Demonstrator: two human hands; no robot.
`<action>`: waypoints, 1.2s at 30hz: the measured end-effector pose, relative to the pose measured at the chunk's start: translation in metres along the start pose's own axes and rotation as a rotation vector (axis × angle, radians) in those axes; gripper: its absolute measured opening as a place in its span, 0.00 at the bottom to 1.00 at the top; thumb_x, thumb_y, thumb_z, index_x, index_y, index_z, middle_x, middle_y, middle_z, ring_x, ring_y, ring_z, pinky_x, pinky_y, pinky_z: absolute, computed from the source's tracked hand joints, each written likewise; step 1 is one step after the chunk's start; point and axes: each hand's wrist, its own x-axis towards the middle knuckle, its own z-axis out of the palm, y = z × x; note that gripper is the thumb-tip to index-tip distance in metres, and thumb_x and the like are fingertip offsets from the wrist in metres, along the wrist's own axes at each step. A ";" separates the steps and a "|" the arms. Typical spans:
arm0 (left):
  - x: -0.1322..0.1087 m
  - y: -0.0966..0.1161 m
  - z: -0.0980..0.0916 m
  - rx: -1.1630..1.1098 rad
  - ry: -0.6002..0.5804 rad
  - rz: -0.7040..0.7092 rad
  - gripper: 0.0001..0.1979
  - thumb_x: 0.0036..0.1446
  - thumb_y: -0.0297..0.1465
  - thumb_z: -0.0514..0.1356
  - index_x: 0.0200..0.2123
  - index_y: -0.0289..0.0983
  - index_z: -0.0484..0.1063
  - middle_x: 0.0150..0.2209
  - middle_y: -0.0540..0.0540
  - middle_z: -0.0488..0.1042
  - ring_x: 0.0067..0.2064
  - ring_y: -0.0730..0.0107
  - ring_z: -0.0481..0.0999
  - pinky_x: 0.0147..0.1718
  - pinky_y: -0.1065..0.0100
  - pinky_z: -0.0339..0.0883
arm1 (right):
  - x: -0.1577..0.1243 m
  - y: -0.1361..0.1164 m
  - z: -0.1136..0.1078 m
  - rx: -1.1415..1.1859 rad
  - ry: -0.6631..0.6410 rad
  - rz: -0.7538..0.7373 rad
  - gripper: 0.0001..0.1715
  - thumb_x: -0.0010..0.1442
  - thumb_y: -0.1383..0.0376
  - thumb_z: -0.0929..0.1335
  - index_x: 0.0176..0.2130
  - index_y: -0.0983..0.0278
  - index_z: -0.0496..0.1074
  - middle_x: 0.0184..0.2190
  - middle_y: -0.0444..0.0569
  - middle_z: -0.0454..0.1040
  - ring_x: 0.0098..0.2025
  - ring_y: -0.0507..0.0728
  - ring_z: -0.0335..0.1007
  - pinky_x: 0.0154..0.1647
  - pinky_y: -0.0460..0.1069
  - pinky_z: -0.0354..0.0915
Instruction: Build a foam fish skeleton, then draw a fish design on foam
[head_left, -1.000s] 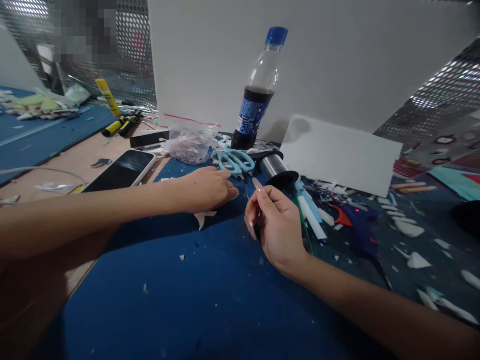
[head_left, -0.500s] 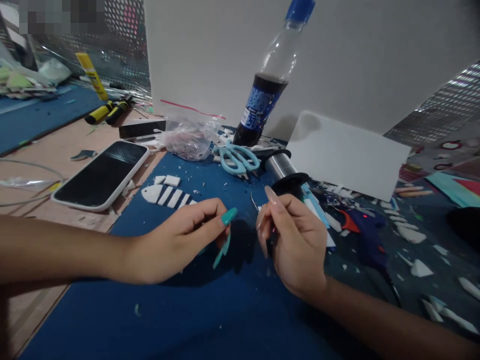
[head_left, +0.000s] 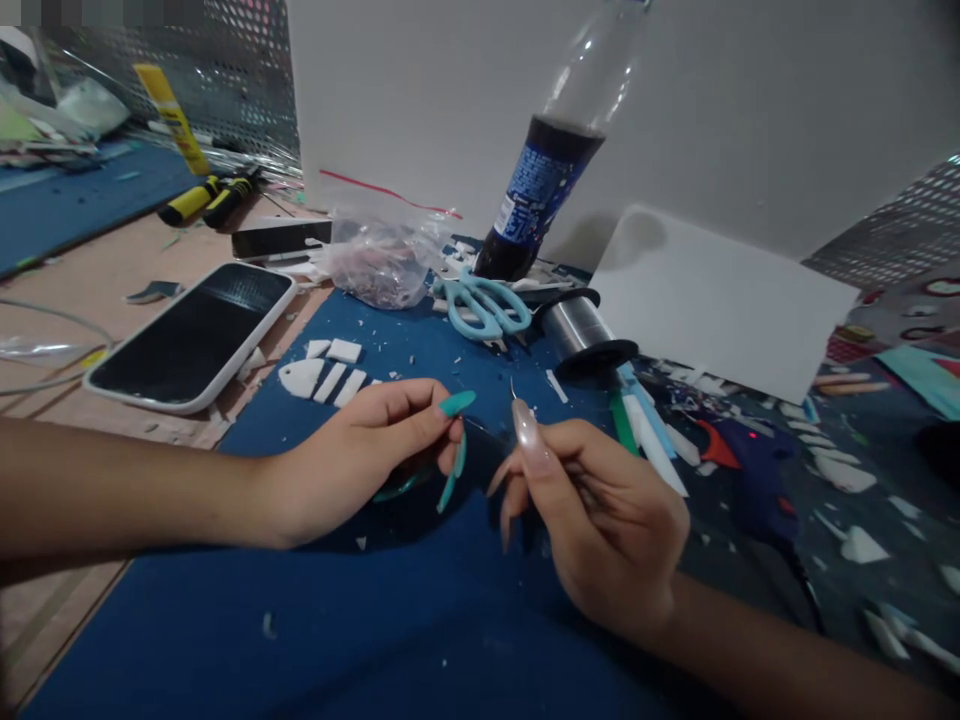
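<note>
My left hand (head_left: 356,460), with long teal nails, hovers over the blue mat (head_left: 315,610). Its thumb and fingers are pinched together, and what they hold is too small to make out. My right hand (head_left: 600,510) is just right of it, closed on a thin needle or wire (head_left: 513,390) whose tip points up between the two hands. The fingertips of both hands are a few centimetres apart. White foam pieces (head_left: 322,375) laid out like a fish skeleton lie on the mat just beyond my left hand.
A phone (head_left: 191,335) lies at the left. Behind the hands are a plastic bag (head_left: 379,265), light blue scissors (head_left: 484,305), a spool (head_left: 581,335) and a cola bottle (head_left: 540,200). A white card (head_left: 720,300) leans at the right, near a blue glue gun (head_left: 750,475) and foam scraps.
My left hand drew back toward me from the far part of the mat, uncovering the white fish pieces. My right hand came nearer too, still pinching the needle.
</note>
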 end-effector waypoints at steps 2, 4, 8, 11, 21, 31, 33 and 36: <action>0.000 0.000 -0.001 0.000 -0.014 0.014 0.14 0.62 0.37 0.54 0.26 0.36 0.64 0.22 0.54 0.61 0.22 0.80 0.56 0.20 0.75 0.49 | 0.000 0.000 0.000 0.006 0.004 0.012 0.11 0.65 0.70 0.64 0.30 0.65 0.70 0.15 0.38 0.70 0.15 0.45 0.68 0.18 0.41 0.64; 0.000 -0.001 -0.001 -0.008 -0.023 0.020 0.13 0.62 0.36 0.54 0.27 0.36 0.64 0.23 0.54 0.62 0.22 0.80 0.55 0.20 0.75 0.49 | 0.000 0.000 0.001 0.008 -0.002 0.017 0.12 0.65 0.69 0.64 0.30 0.65 0.70 0.15 0.38 0.70 0.15 0.45 0.68 0.18 0.42 0.64; 0.001 -0.001 -0.002 -0.020 -0.036 0.020 0.13 0.62 0.36 0.54 0.27 0.36 0.64 0.23 0.54 0.62 0.22 0.81 0.55 0.20 0.76 0.48 | 0.001 0.001 0.001 -0.006 -0.013 0.006 0.12 0.65 0.69 0.64 0.29 0.64 0.70 0.15 0.38 0.70 0.15 0.45 0.68 0.18 0.42 0.64; 0.001 -0.002 -0.001 -0.024 -0.044 0.024 0.13 0.62 0.36 0.54 0.27 0.35 0.64 0.23 0.54 0.62 0.22 0.81 0.55 0.20 0.76 0.48 | 0.001 0.001 0.000 0.008 -0.024 0.009 0.12 0.66 0.69 0.64 0.29 0.64 0.70 0.15 0.38 0.70 0.15 0.45 0.68 0.18 0.41 0.64; 0.003 -0.003 -0.002 -0.006 -0.043 0.041 0.14 0.63 0.36 0.54 0.27 0.35 0.65 0.23 0.54 0.61 0.23 0.81 0.56 0.21 0.77 0.51 | 0.002 0.000 0.001 0.032 -0.032 0.032 0.14 0.66 0.68 0.63 0.29 0.64 0.69 0.15 0.37 0.68 0.15 0.44 0.67 0.18 0.39 0.64; -0.004 0.001 0.003 0.053 -0.048 0.063 0.14 0.64 0.34 0.53 0.26 0.35 0.64 0.24 0.54 0.63 0.24 0.81 0.59 0.24 0.78 0.54 | 0.007 0.000 0.003 0.020 -0.056 0.038 0.15 0.66 0.68 0.63 0.27 0.64 0.67 0.14 0.38 0.68 0.13 0.44 0.65 0.16 0.39 0.63; -0.004 0.003 0.004 0.064 -0.049 0.068 0.14 0.64 0.33 0.53 0.26 0.35 0.64 0.24 0.54 0.63 0.24 0.81 0.59 0.24 0.78 0.54 | 0.007 -0.001 0.003 0.012 -0.055 0.043 0.15 0.65 0.68 0.63 0.26 0.64 0.66 0.14 0.38 0.67 0.13 0.44 0.65 0.16 0.39 0.62; -0.004 0.003 0.005 0.052 -0.037 0.064 0.13 0.64 0.32 0.52 0.26 0.36 0.63 0.23 0.55 0.62 0.23 0.81 0.58 0.22 0.78 0.53 | 0.005 -0.001 0.003 0.009 -0.054 0.053 0.15 0.65 0.68 0.63 0.26 0.64 0.66 0.14 0.38 0.67 0.13 0.45 0.65 0.15 0.40 0.62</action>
